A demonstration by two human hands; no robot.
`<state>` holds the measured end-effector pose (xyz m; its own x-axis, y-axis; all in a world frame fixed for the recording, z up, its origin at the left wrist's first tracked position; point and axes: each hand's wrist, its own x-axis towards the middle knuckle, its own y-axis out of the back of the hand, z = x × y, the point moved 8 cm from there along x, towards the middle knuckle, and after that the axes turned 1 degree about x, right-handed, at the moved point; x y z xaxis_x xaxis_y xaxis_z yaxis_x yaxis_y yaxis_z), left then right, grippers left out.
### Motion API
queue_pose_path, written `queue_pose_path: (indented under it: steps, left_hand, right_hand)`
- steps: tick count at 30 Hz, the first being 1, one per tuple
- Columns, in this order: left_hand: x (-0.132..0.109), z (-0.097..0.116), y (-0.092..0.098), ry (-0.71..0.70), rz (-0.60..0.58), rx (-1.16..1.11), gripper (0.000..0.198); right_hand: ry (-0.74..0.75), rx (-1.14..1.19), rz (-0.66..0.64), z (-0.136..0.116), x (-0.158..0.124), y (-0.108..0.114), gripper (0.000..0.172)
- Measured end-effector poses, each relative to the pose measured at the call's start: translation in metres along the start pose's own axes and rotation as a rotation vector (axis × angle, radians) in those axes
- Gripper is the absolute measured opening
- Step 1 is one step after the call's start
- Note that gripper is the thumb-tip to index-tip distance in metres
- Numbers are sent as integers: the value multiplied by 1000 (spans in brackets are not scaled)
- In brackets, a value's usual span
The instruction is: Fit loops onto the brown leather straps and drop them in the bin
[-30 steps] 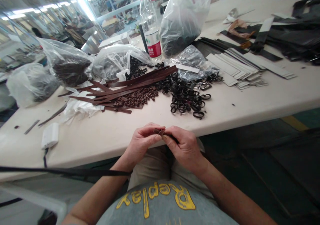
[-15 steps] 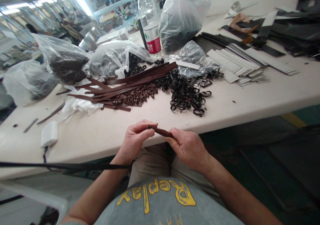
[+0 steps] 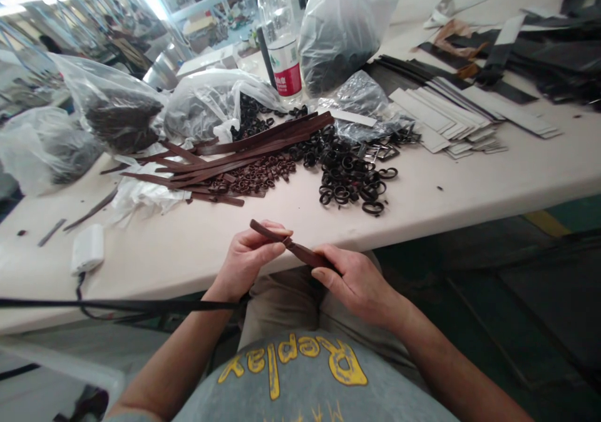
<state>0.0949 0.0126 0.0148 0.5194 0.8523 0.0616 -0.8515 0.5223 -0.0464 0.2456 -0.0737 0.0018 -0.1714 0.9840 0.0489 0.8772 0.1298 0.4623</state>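
At the far left of the bench (image 3: 197,247) lie clear plastic bags (image 3: 107,112) of dark pieces, and nearer the front edge a small white box (image 3: 87,250) with a dark cable. A thin black strap (image 3: 122,305) runs level below the bench edge toward the left wrist.

The left hand (image 3: 244,260) is held just in front of the bench edge, over the lap. Its fingers (image 3: 277,231) are closed narrowly, thumb against forefinger, pinching a brown leather strap (image 3: 291,247) close to its upper end. The strap's long axis runs on a slant: the free tip points up and to the left, just past the left thumb, and the rest slopes down to the right into the other hand. It is held in the air, clear of the bench.

The right hand (image 3: 359,281) takes the lower end; the thumb lies along the top of the strap and the other fingers curl loosely beneath it, so the grip is closed but not tight. The strap's far end is hidden in that palm.

Behind the hands, a sheaf of brown strips (image 3: 244,156) lies on the bench beside small brown loops (image 3: 258,178). Right of these is a heap of black rings (image 3: 350,181), then a water bottle (image 3: 280,46) and a fan of grey-white strips (image 3: 446,121) further right.
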Motion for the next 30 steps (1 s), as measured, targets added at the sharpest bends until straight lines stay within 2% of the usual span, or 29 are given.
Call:
queue_pose_path:
  steps: [5, 8, 11, 14, 18, 20, 22, 25, 26, 30]
  left_hand:
    - [-5, -7, -18, 65, -99, -60, 16]
    - [-11, -13, -32, 131, -166, -76, 19]
    - [-14, -18, -36, 192, -175, -93, 20]
    - [-12, -16, -33, 184, -146, -116, 20]
    - [-2, -6, -14, 57, -21, -170, 18]
    - [2, -5, -11, 47, 7, -207, 23]
    - [2, -9, -25, 99, -81, -289, 43]
    - [-8, -11, -65, 140, -350, -348, 75]
    - [-12, -11, -76, 136, -417, -299, 74]
    - [-31, -22, -105, 192, -628, -72, 39]
  right_hand:
    - [67, -45, 73, -1, -2, -7, 28]
    - [103, -96, 101, -7, 0, -13, 26]
    - [111, -96, 111, -13, 3, -14, 25]
    - [90, 59, 75, -12, 3, -8, 19]
    - [-50, 238, -51, 3, -2, -1, 13]
    - [-91, 332, -83, 6, -2, 1, 9]
    - [-62, 418, -53, -2, 3, 3, 7]
    - [64, 486, 82, -27, 13, 11, 12]
    - [100, 504, 139, -37, 15, 16, 12]
    - [163, 586, 378, -63, 15, 48, 13]
